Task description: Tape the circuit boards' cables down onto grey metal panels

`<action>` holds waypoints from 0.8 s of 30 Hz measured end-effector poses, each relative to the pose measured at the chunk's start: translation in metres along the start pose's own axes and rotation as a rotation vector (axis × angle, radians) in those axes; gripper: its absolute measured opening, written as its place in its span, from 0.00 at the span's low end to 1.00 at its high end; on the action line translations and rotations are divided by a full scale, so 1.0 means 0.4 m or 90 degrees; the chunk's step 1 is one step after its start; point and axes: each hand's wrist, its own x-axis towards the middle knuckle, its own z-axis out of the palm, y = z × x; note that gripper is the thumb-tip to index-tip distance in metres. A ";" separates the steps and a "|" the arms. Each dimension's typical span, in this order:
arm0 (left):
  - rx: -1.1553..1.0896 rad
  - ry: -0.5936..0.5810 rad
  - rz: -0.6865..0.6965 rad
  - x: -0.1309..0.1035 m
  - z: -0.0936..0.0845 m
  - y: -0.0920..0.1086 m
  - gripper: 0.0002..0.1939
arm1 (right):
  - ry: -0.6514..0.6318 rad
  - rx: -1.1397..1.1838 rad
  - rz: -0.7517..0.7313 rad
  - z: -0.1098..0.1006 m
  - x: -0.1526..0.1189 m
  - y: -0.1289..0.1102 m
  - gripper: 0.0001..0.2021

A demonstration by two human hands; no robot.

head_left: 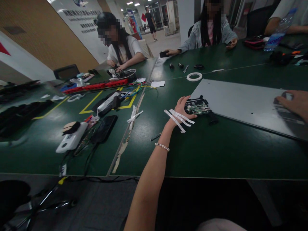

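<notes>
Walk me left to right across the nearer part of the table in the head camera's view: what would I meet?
White device, black phone, crossed white tape strips, small dark rod, left hand, green circuit board at its fingers, right hand.

Left forearm: bare, no sleeve. Wrist: one bracelet of pale, shiny round beads [162,147]. Hand back: narrow white strips [179,118].

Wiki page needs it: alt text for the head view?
The left hand, white strips across its wrist, holds a green circuit board at the left end of a grey panel on a green table; the right hand, blurred, is at the panel's right part. Other people sit across the table.
</notes>
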 end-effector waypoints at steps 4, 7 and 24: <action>0.007 0.001 -0.002 0.002 0.005 -0.003 0.48 | -0.031 0.071 -0.055 -0.019 -0.005 -0.055 0.38; 0.007 -0.006 0.008 0.001 0.008 0.000 0.47 | 0.002 0.106 -0.142 -0.034 -0.018 -0.112 0.35; -0.017 -0.173 0.065 -0.010 0.021 0.050 0.49 | 0.005 0.255 -0.449 -0.073 -0.081 -0.282 0.30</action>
